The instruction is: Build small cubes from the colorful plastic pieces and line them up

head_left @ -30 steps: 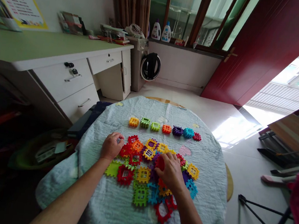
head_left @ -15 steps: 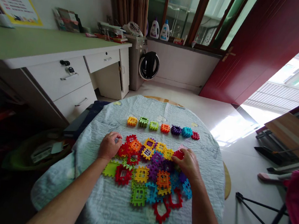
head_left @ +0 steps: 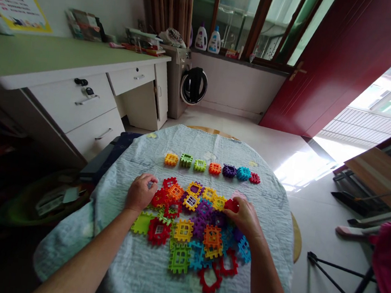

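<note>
A pile of bright plastic interlocking square tiles [head_left: 187,221] lies on a round table under a pale blue quilted cloth [head_left: 151,282]. Beyond it a row of small assembled blocks [head_left: 214,168] runs left to right, from yellow to red. My left hand [head_left: 140,192] rests curled into a loose fist at the pile's left edge, beside red and orange tiles. At the right side of the pile my right hand [head_left: 246,216] pinches a red tile piece [head_left: 231,205].
A white desk with drawers [head_left: 80,100] stands to the left, a small washing machine [head_left: 188,82] behind it. A red door [head_left: 332,63] is open at the right. Black stand legs [head_left: 342,285] and a folded wooden table [head_left: 378,179] sit on the floor right.
My right hand lifted a red piece from the middle of the pile and carried it right and away from me to the pile's far right edge. The left hand stayed put.
</note>
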{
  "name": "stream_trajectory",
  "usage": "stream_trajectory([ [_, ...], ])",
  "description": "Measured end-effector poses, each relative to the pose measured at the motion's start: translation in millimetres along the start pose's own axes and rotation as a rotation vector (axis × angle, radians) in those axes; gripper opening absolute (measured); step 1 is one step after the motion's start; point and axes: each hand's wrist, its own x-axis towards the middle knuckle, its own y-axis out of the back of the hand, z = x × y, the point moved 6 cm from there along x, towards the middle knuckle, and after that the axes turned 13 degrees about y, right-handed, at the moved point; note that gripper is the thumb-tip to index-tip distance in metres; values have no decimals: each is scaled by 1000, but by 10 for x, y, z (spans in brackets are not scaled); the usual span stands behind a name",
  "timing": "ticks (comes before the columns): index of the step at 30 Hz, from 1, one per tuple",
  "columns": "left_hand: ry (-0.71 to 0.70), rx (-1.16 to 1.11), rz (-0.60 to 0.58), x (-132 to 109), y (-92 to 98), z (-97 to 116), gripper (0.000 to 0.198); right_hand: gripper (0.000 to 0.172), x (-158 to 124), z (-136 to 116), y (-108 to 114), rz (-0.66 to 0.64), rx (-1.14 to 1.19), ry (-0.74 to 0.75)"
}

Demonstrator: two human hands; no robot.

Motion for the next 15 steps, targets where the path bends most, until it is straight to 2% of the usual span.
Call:
stream_trajectory([
  [5,-1,6,-4,-4,2,5,15,41,-5,-7,-52,88,22,35],
  [9,-11,5,-4,-9,7,6,15,47,0,64,-4,232,61,94],
  [12,-26,-2,-10,-8,6,-2,14,53,74,295,169,358,89,76],
  [15,-30,-8,-16,-2,6,-11,14,53,239,628,373,410,98,56],
])
